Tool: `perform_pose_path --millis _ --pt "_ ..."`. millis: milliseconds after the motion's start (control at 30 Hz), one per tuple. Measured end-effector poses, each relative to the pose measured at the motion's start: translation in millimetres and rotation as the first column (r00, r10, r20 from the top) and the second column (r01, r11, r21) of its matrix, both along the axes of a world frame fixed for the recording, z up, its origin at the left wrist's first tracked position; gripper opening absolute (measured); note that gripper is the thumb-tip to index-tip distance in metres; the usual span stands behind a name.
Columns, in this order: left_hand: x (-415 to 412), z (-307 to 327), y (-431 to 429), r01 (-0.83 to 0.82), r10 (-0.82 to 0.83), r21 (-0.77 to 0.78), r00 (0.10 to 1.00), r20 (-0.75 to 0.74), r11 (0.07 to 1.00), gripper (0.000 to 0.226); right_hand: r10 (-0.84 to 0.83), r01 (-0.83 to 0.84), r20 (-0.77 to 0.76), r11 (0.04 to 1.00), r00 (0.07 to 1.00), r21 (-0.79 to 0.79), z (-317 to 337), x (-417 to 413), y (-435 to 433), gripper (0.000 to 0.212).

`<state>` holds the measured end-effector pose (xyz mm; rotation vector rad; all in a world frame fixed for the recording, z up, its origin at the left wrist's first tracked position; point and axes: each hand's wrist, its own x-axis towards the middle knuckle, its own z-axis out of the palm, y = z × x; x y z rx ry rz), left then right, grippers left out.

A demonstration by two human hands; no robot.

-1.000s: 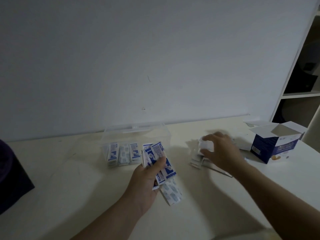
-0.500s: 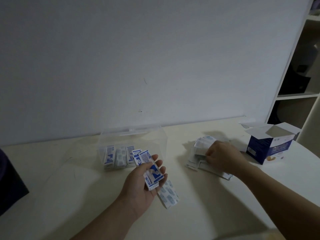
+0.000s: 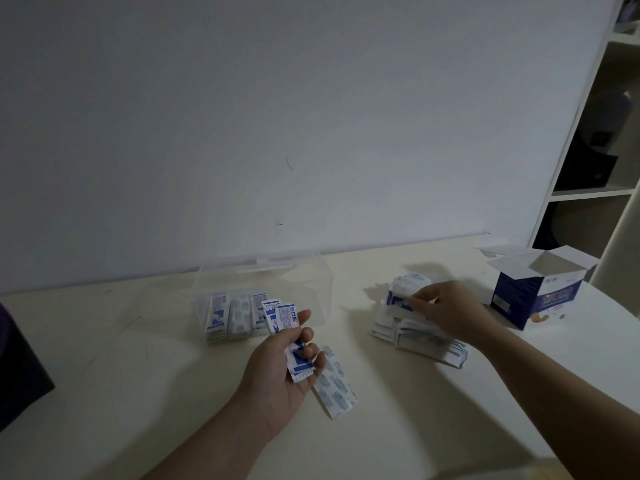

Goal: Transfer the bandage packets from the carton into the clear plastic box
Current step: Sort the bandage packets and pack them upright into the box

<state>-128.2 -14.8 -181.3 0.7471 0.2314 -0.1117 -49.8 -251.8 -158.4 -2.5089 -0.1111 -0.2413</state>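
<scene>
Head view. My left hand (image 3: 277, 372) is coming in from the near edge, with the forearm slanting up toward mid-table (image 3: 138, 375). Its fingers are curling round a fan of packets (image 3: 287, 320), so it is gripping, not wide. I am counting at least two packets in the fan; the exact number is too blurred to tell. The hand is hovering just near of the clear plastic box (image 3: 313, 289), which is one box with its top open, sitting far-centre by the wall. The boxed packets (image 3: 232, 318) are standing upright along its left side. I am counting about four there, but the edges are blurry. One loose strip (image 3: 336, 386) is lying flat on the table, just right of my left hand.

My right hand (image 3: 450, 313) is reaching across from the near right with the arm stretched out. Its fingertips are pinching the top packet (image 3: 398, 299) of the pile of packets (image 3: 415, 337). That is one pile, right of the box, with too many packets in it to count. One carton (image 3: 540, 296), blue and white with its flaps open, is standing right of the pile, apart from my hand.

A white shelf unit (image 3: 588, 192) is standing far right. One dark object (image 3: 20, 368) is sitting at the left edge.
</scene>
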Motion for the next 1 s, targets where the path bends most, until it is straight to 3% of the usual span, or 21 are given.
perform_pose_path --millis 67,133,200,267,367,467,633,767,867,933,1000 --pt "-0.2 0.0 0.2 0.005 -0.005 -0.005 1.0 -0.006 1.0 0.025 0.001 -0.006 0.043 0.995 0.999 0.095 4.7 -2.9 1.9 0.018" --pt "0.2 -0.5 0.6 0.016 -0.016 -0.012 1.0 -0.009 1.0 0.023 0.007 -0.01 0.012 0.946 1.0 0.324 10.7 -8.6 9.1 0.014" --pt "1.0 -1.2 0.5 0.024 -0.024 -0.002 1.0 -0.008 1.0 0.021 0.079 -0.001 -0.097 0.779 0.992 0.627 12.7 -16.6 24.3 0.015" --pt "1.6 -1.7 0.3 0.033 -0.033 0.021 0.999 0.0 0.999 0.018 0.203 0.026 -0.176 0.581 0.963 0.813 8.5 -24.4 43.8 0.018" --pt "-0.2 -0.7 -2.2 0.045 -0.047 0.068 0.998 0.031 0.997 0.017 0.339 0.072 -0.228 0.414 0.913 0.907 1.2 -37.1 69.6 0.022" --pt "-2.7 2.6 -6.9 0.019 -0.024 0.091 0.998 0.056 0.996 0.03 0.361 0.099 -0.245 0.376 0.9 0.921 -4.7 -48.5 89.9 0.029" --pt "-5.9 -1.2 -5.6 0.075 -0.09 0.253 0.995 0.048 0.965 0.048 0.284 0.073 -0.217 0.442 0.934 0.894 -5.5 -78.3 127.1 0.032" --pt "-8.9 1.2 -1.2 0.037 -0.056 0.293 0.997 0.057 0.955 0.023 0.262 -0.04 -0.136 0.572 0.955 0.819 -4.9 -93.6 146.7 0.027" --pt "-3.5 6.3 3.1 -0.054 0.046 0.212 0.998 0.043 0.976 0.025 0.23 -0.17 -0.022 0.775 0.973 0.608 -2.8 -76.2 132.2 0.02" --pt "-0.5 8.3 7.1 -0.099 0.094 0.174 0.995 0.038 0.98 0.026 0.156 -0.164 0.056 0.876 0.986 0.453 1.0 -51.9 103.3 0.017" --pt "1.0 8.1 9.5 -0.08 0.076 0.13 0.996 0.037 0.988 0.027 0.076 -0.091 0.109 0.986 0.991 0.141 5.3 -26.5 65.3 0.022"
